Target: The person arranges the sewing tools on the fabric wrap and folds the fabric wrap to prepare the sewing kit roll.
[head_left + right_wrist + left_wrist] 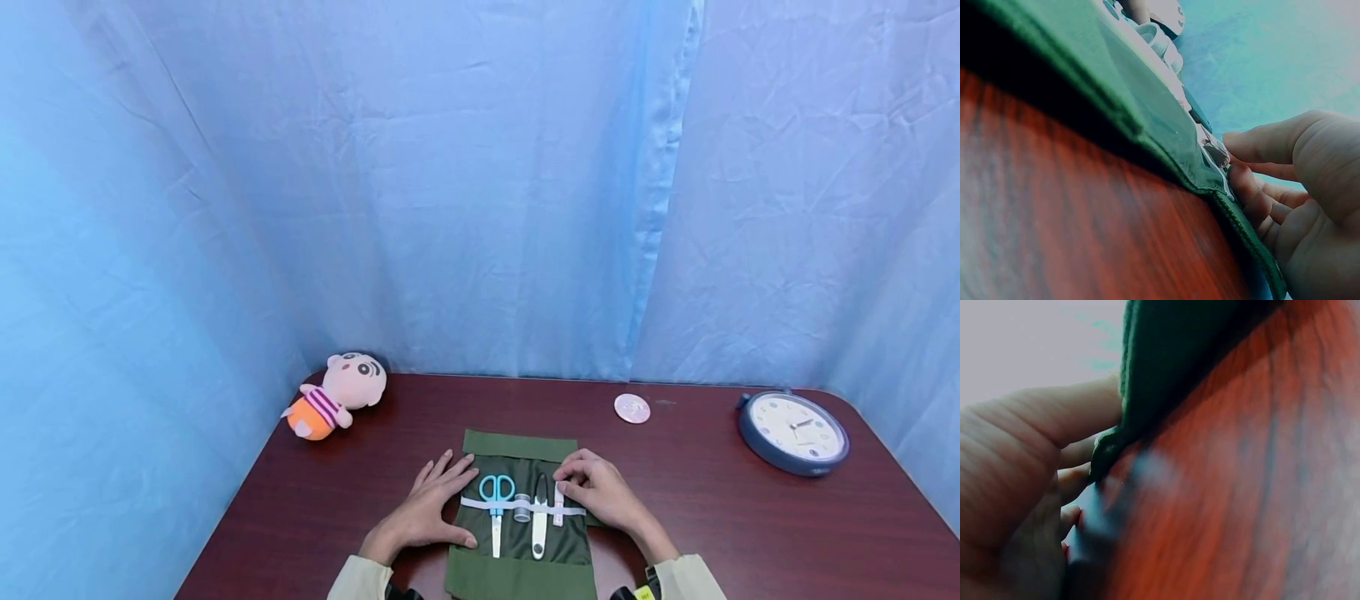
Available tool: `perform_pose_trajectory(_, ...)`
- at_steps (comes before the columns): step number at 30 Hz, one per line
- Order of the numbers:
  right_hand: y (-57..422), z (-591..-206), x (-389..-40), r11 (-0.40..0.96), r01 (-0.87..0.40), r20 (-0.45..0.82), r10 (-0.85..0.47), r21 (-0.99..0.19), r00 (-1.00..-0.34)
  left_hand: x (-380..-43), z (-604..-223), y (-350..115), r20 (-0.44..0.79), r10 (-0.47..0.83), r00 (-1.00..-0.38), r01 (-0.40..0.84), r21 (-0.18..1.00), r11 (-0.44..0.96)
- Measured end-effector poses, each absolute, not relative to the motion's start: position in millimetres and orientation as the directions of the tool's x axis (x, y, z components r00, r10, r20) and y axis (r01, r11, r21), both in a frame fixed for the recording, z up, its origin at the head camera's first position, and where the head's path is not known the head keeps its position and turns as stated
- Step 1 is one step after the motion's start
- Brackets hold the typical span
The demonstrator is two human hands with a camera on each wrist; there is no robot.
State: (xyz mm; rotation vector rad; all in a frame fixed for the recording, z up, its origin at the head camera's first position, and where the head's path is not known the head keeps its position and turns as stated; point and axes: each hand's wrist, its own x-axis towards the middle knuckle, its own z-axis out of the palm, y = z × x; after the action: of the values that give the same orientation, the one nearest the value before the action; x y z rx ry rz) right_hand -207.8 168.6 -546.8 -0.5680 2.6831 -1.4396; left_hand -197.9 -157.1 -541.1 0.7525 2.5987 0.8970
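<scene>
A green fabric sewing pouch (pixel 517 577) lies unfolded on the table, a white elastic band (pixel 573 511) running across it. Under the band, from left to right, sit blue-handled scissors (pixel 496 487), a grey thread spool (pixel 522 513), a slim white tool with a black end (pixel 539 533) and a small pale pink-and-white strip (pixel 558 518). My left hand (pixel 427 510) rests with spread fingers along the pouch's left edge; its thumb touches the cloth in the left wrist view. With thumb and fingers, my right hand (pixel 603 493) pinches the strip's upper end.
A plush doll (pixel 324 410) lies at the table's back left. A round pale disc (pixel 632 408) is near the back edge, and a blue-rimmed clock (pixel 795 433) lies at the right. Blue curtains (pixel 480 183) hang behind the brown table (pixel 712 533).
</scene>
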Motion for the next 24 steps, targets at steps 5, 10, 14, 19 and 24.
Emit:
perform_pose_trajectory(5,167.9,-546.6,-207.7,0.499,-0.298,0.139,-0.330,-0.814,-0.934,-197.9,-540.3,-156.8,-0.099,0.564,-0.820,0.377,0.648,0.661)
perform_pose_trajectory(10,167.7,-546.8,-207.4,0.510,-0.307,0.140,-0.340,-0.804,-0.930,-198.2,-540.2,-156.7,-0.098,0.564,-0.820,0.376,0.650,0.661)
perform_pose_trajectory(14,167.8,-547.4,-207.1,0.516,-0.325,0.144,-0.359,-0.792,-0.922,-198.0,-540.1,-156.8,-0.099,0.564,-0.820,0.375,0.652,0.659)
perform_pose_trajectory(19,167.7,-547.1,-206.7,0.514,-0.337,0.148,-0.373,-0.788,-0.916,-198.0,-540.7,-156.9,-0.098,0.565,-0.820,0.374,0.654,0.657)
perform_pose_trajectory(24,167.5,-546.5,-206.1,0.503,-0.343,0.153,-0.380,-0.793,-0.912,-198.5,-541.6,-157.1,-0.106,0.562,-0.820,0.367,0.656,0.660)
